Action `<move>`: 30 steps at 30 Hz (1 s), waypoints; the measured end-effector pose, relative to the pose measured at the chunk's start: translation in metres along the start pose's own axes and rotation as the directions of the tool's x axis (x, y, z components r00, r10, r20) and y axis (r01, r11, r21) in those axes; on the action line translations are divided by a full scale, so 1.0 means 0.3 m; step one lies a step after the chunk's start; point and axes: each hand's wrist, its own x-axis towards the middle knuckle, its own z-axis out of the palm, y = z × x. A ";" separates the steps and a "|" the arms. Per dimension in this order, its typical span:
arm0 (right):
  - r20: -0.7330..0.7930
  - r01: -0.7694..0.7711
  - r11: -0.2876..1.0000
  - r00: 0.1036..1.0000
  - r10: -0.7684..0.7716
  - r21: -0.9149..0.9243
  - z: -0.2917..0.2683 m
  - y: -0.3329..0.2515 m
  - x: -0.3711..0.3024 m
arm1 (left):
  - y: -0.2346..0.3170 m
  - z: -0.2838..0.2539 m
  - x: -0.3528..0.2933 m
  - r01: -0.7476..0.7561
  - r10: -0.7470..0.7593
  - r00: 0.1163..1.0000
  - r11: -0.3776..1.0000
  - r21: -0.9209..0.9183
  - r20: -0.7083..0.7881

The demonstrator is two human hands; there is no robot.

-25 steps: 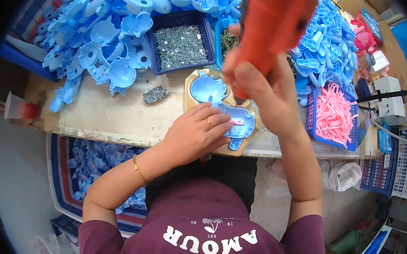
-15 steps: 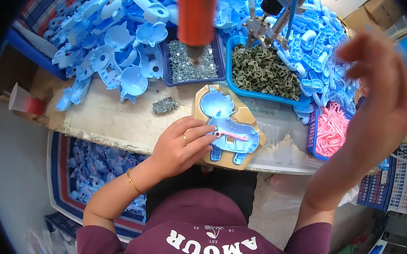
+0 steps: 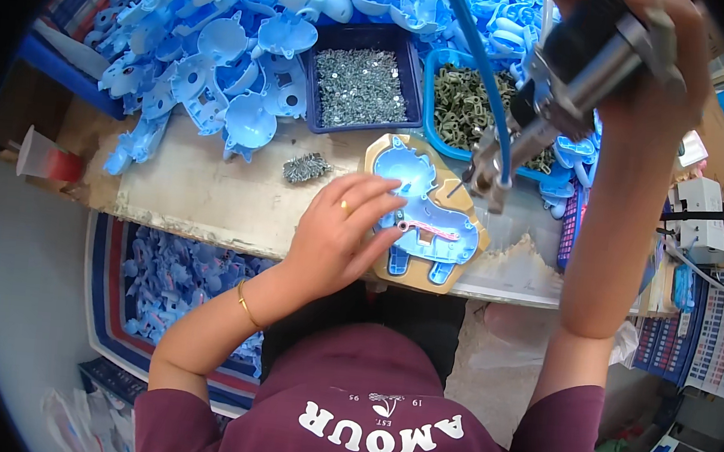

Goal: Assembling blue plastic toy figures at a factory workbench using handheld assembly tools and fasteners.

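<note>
A light-blue plastic animal-shaped shell half lies in a tan shaped fixture at the table's front edge. A pink strip-like part rests inside the shell's body. My left hand has its fingers stretched out, the fingertips at the shell's left edge near the neck. At the upper right my right hand is wrapped round a black and silver air-powered tool with a blue hose. The tool slants down to the left, its metal nozzle end just right of the fixture.
A small pile of screws lies left of the fixture. Behind stand a navy tray of screws and a blue tray of olive clips. Blue shells heap at the back. A clear-and-red cup sits at the left edge.
My right hand has gone from empty and raised to gripping the air tool, which now tilts nearer the fixture. The orange-red cylinder has left view. My left fingers have drawn back slightly from the shell's middle.
</note>
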 end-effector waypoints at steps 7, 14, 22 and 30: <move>0.221 0.146 0.967 0.970 -0.098 -0.209 -0.011 -0.068 -0.025 | 0.004 0.065 0.083 0.024 -0.027 1.000 0.989 -0.143 -0.014; 0.095 -0.284 0.841 0.958 0.271 0.461 0.050 -0.104 -0.053 | 0.001 0.088 0.083 -0.002 -0.002 0.998 0.997 -0.078 -0.060; 0.303 0.450 0.887 0.863 -0.403 -0.103 -0.024 0.095 -0.067 | 0.028 0.045 0.095 -0.149 0.124 0.986 0.954 0.259 0.108; -0.332 -0.230 0.971 0.913 0.238 0.064 0.139 -0.023 -0.105 | 0.021 -0.029 0.055 -0.035 0.003 0.983 0.984 0.176 0.182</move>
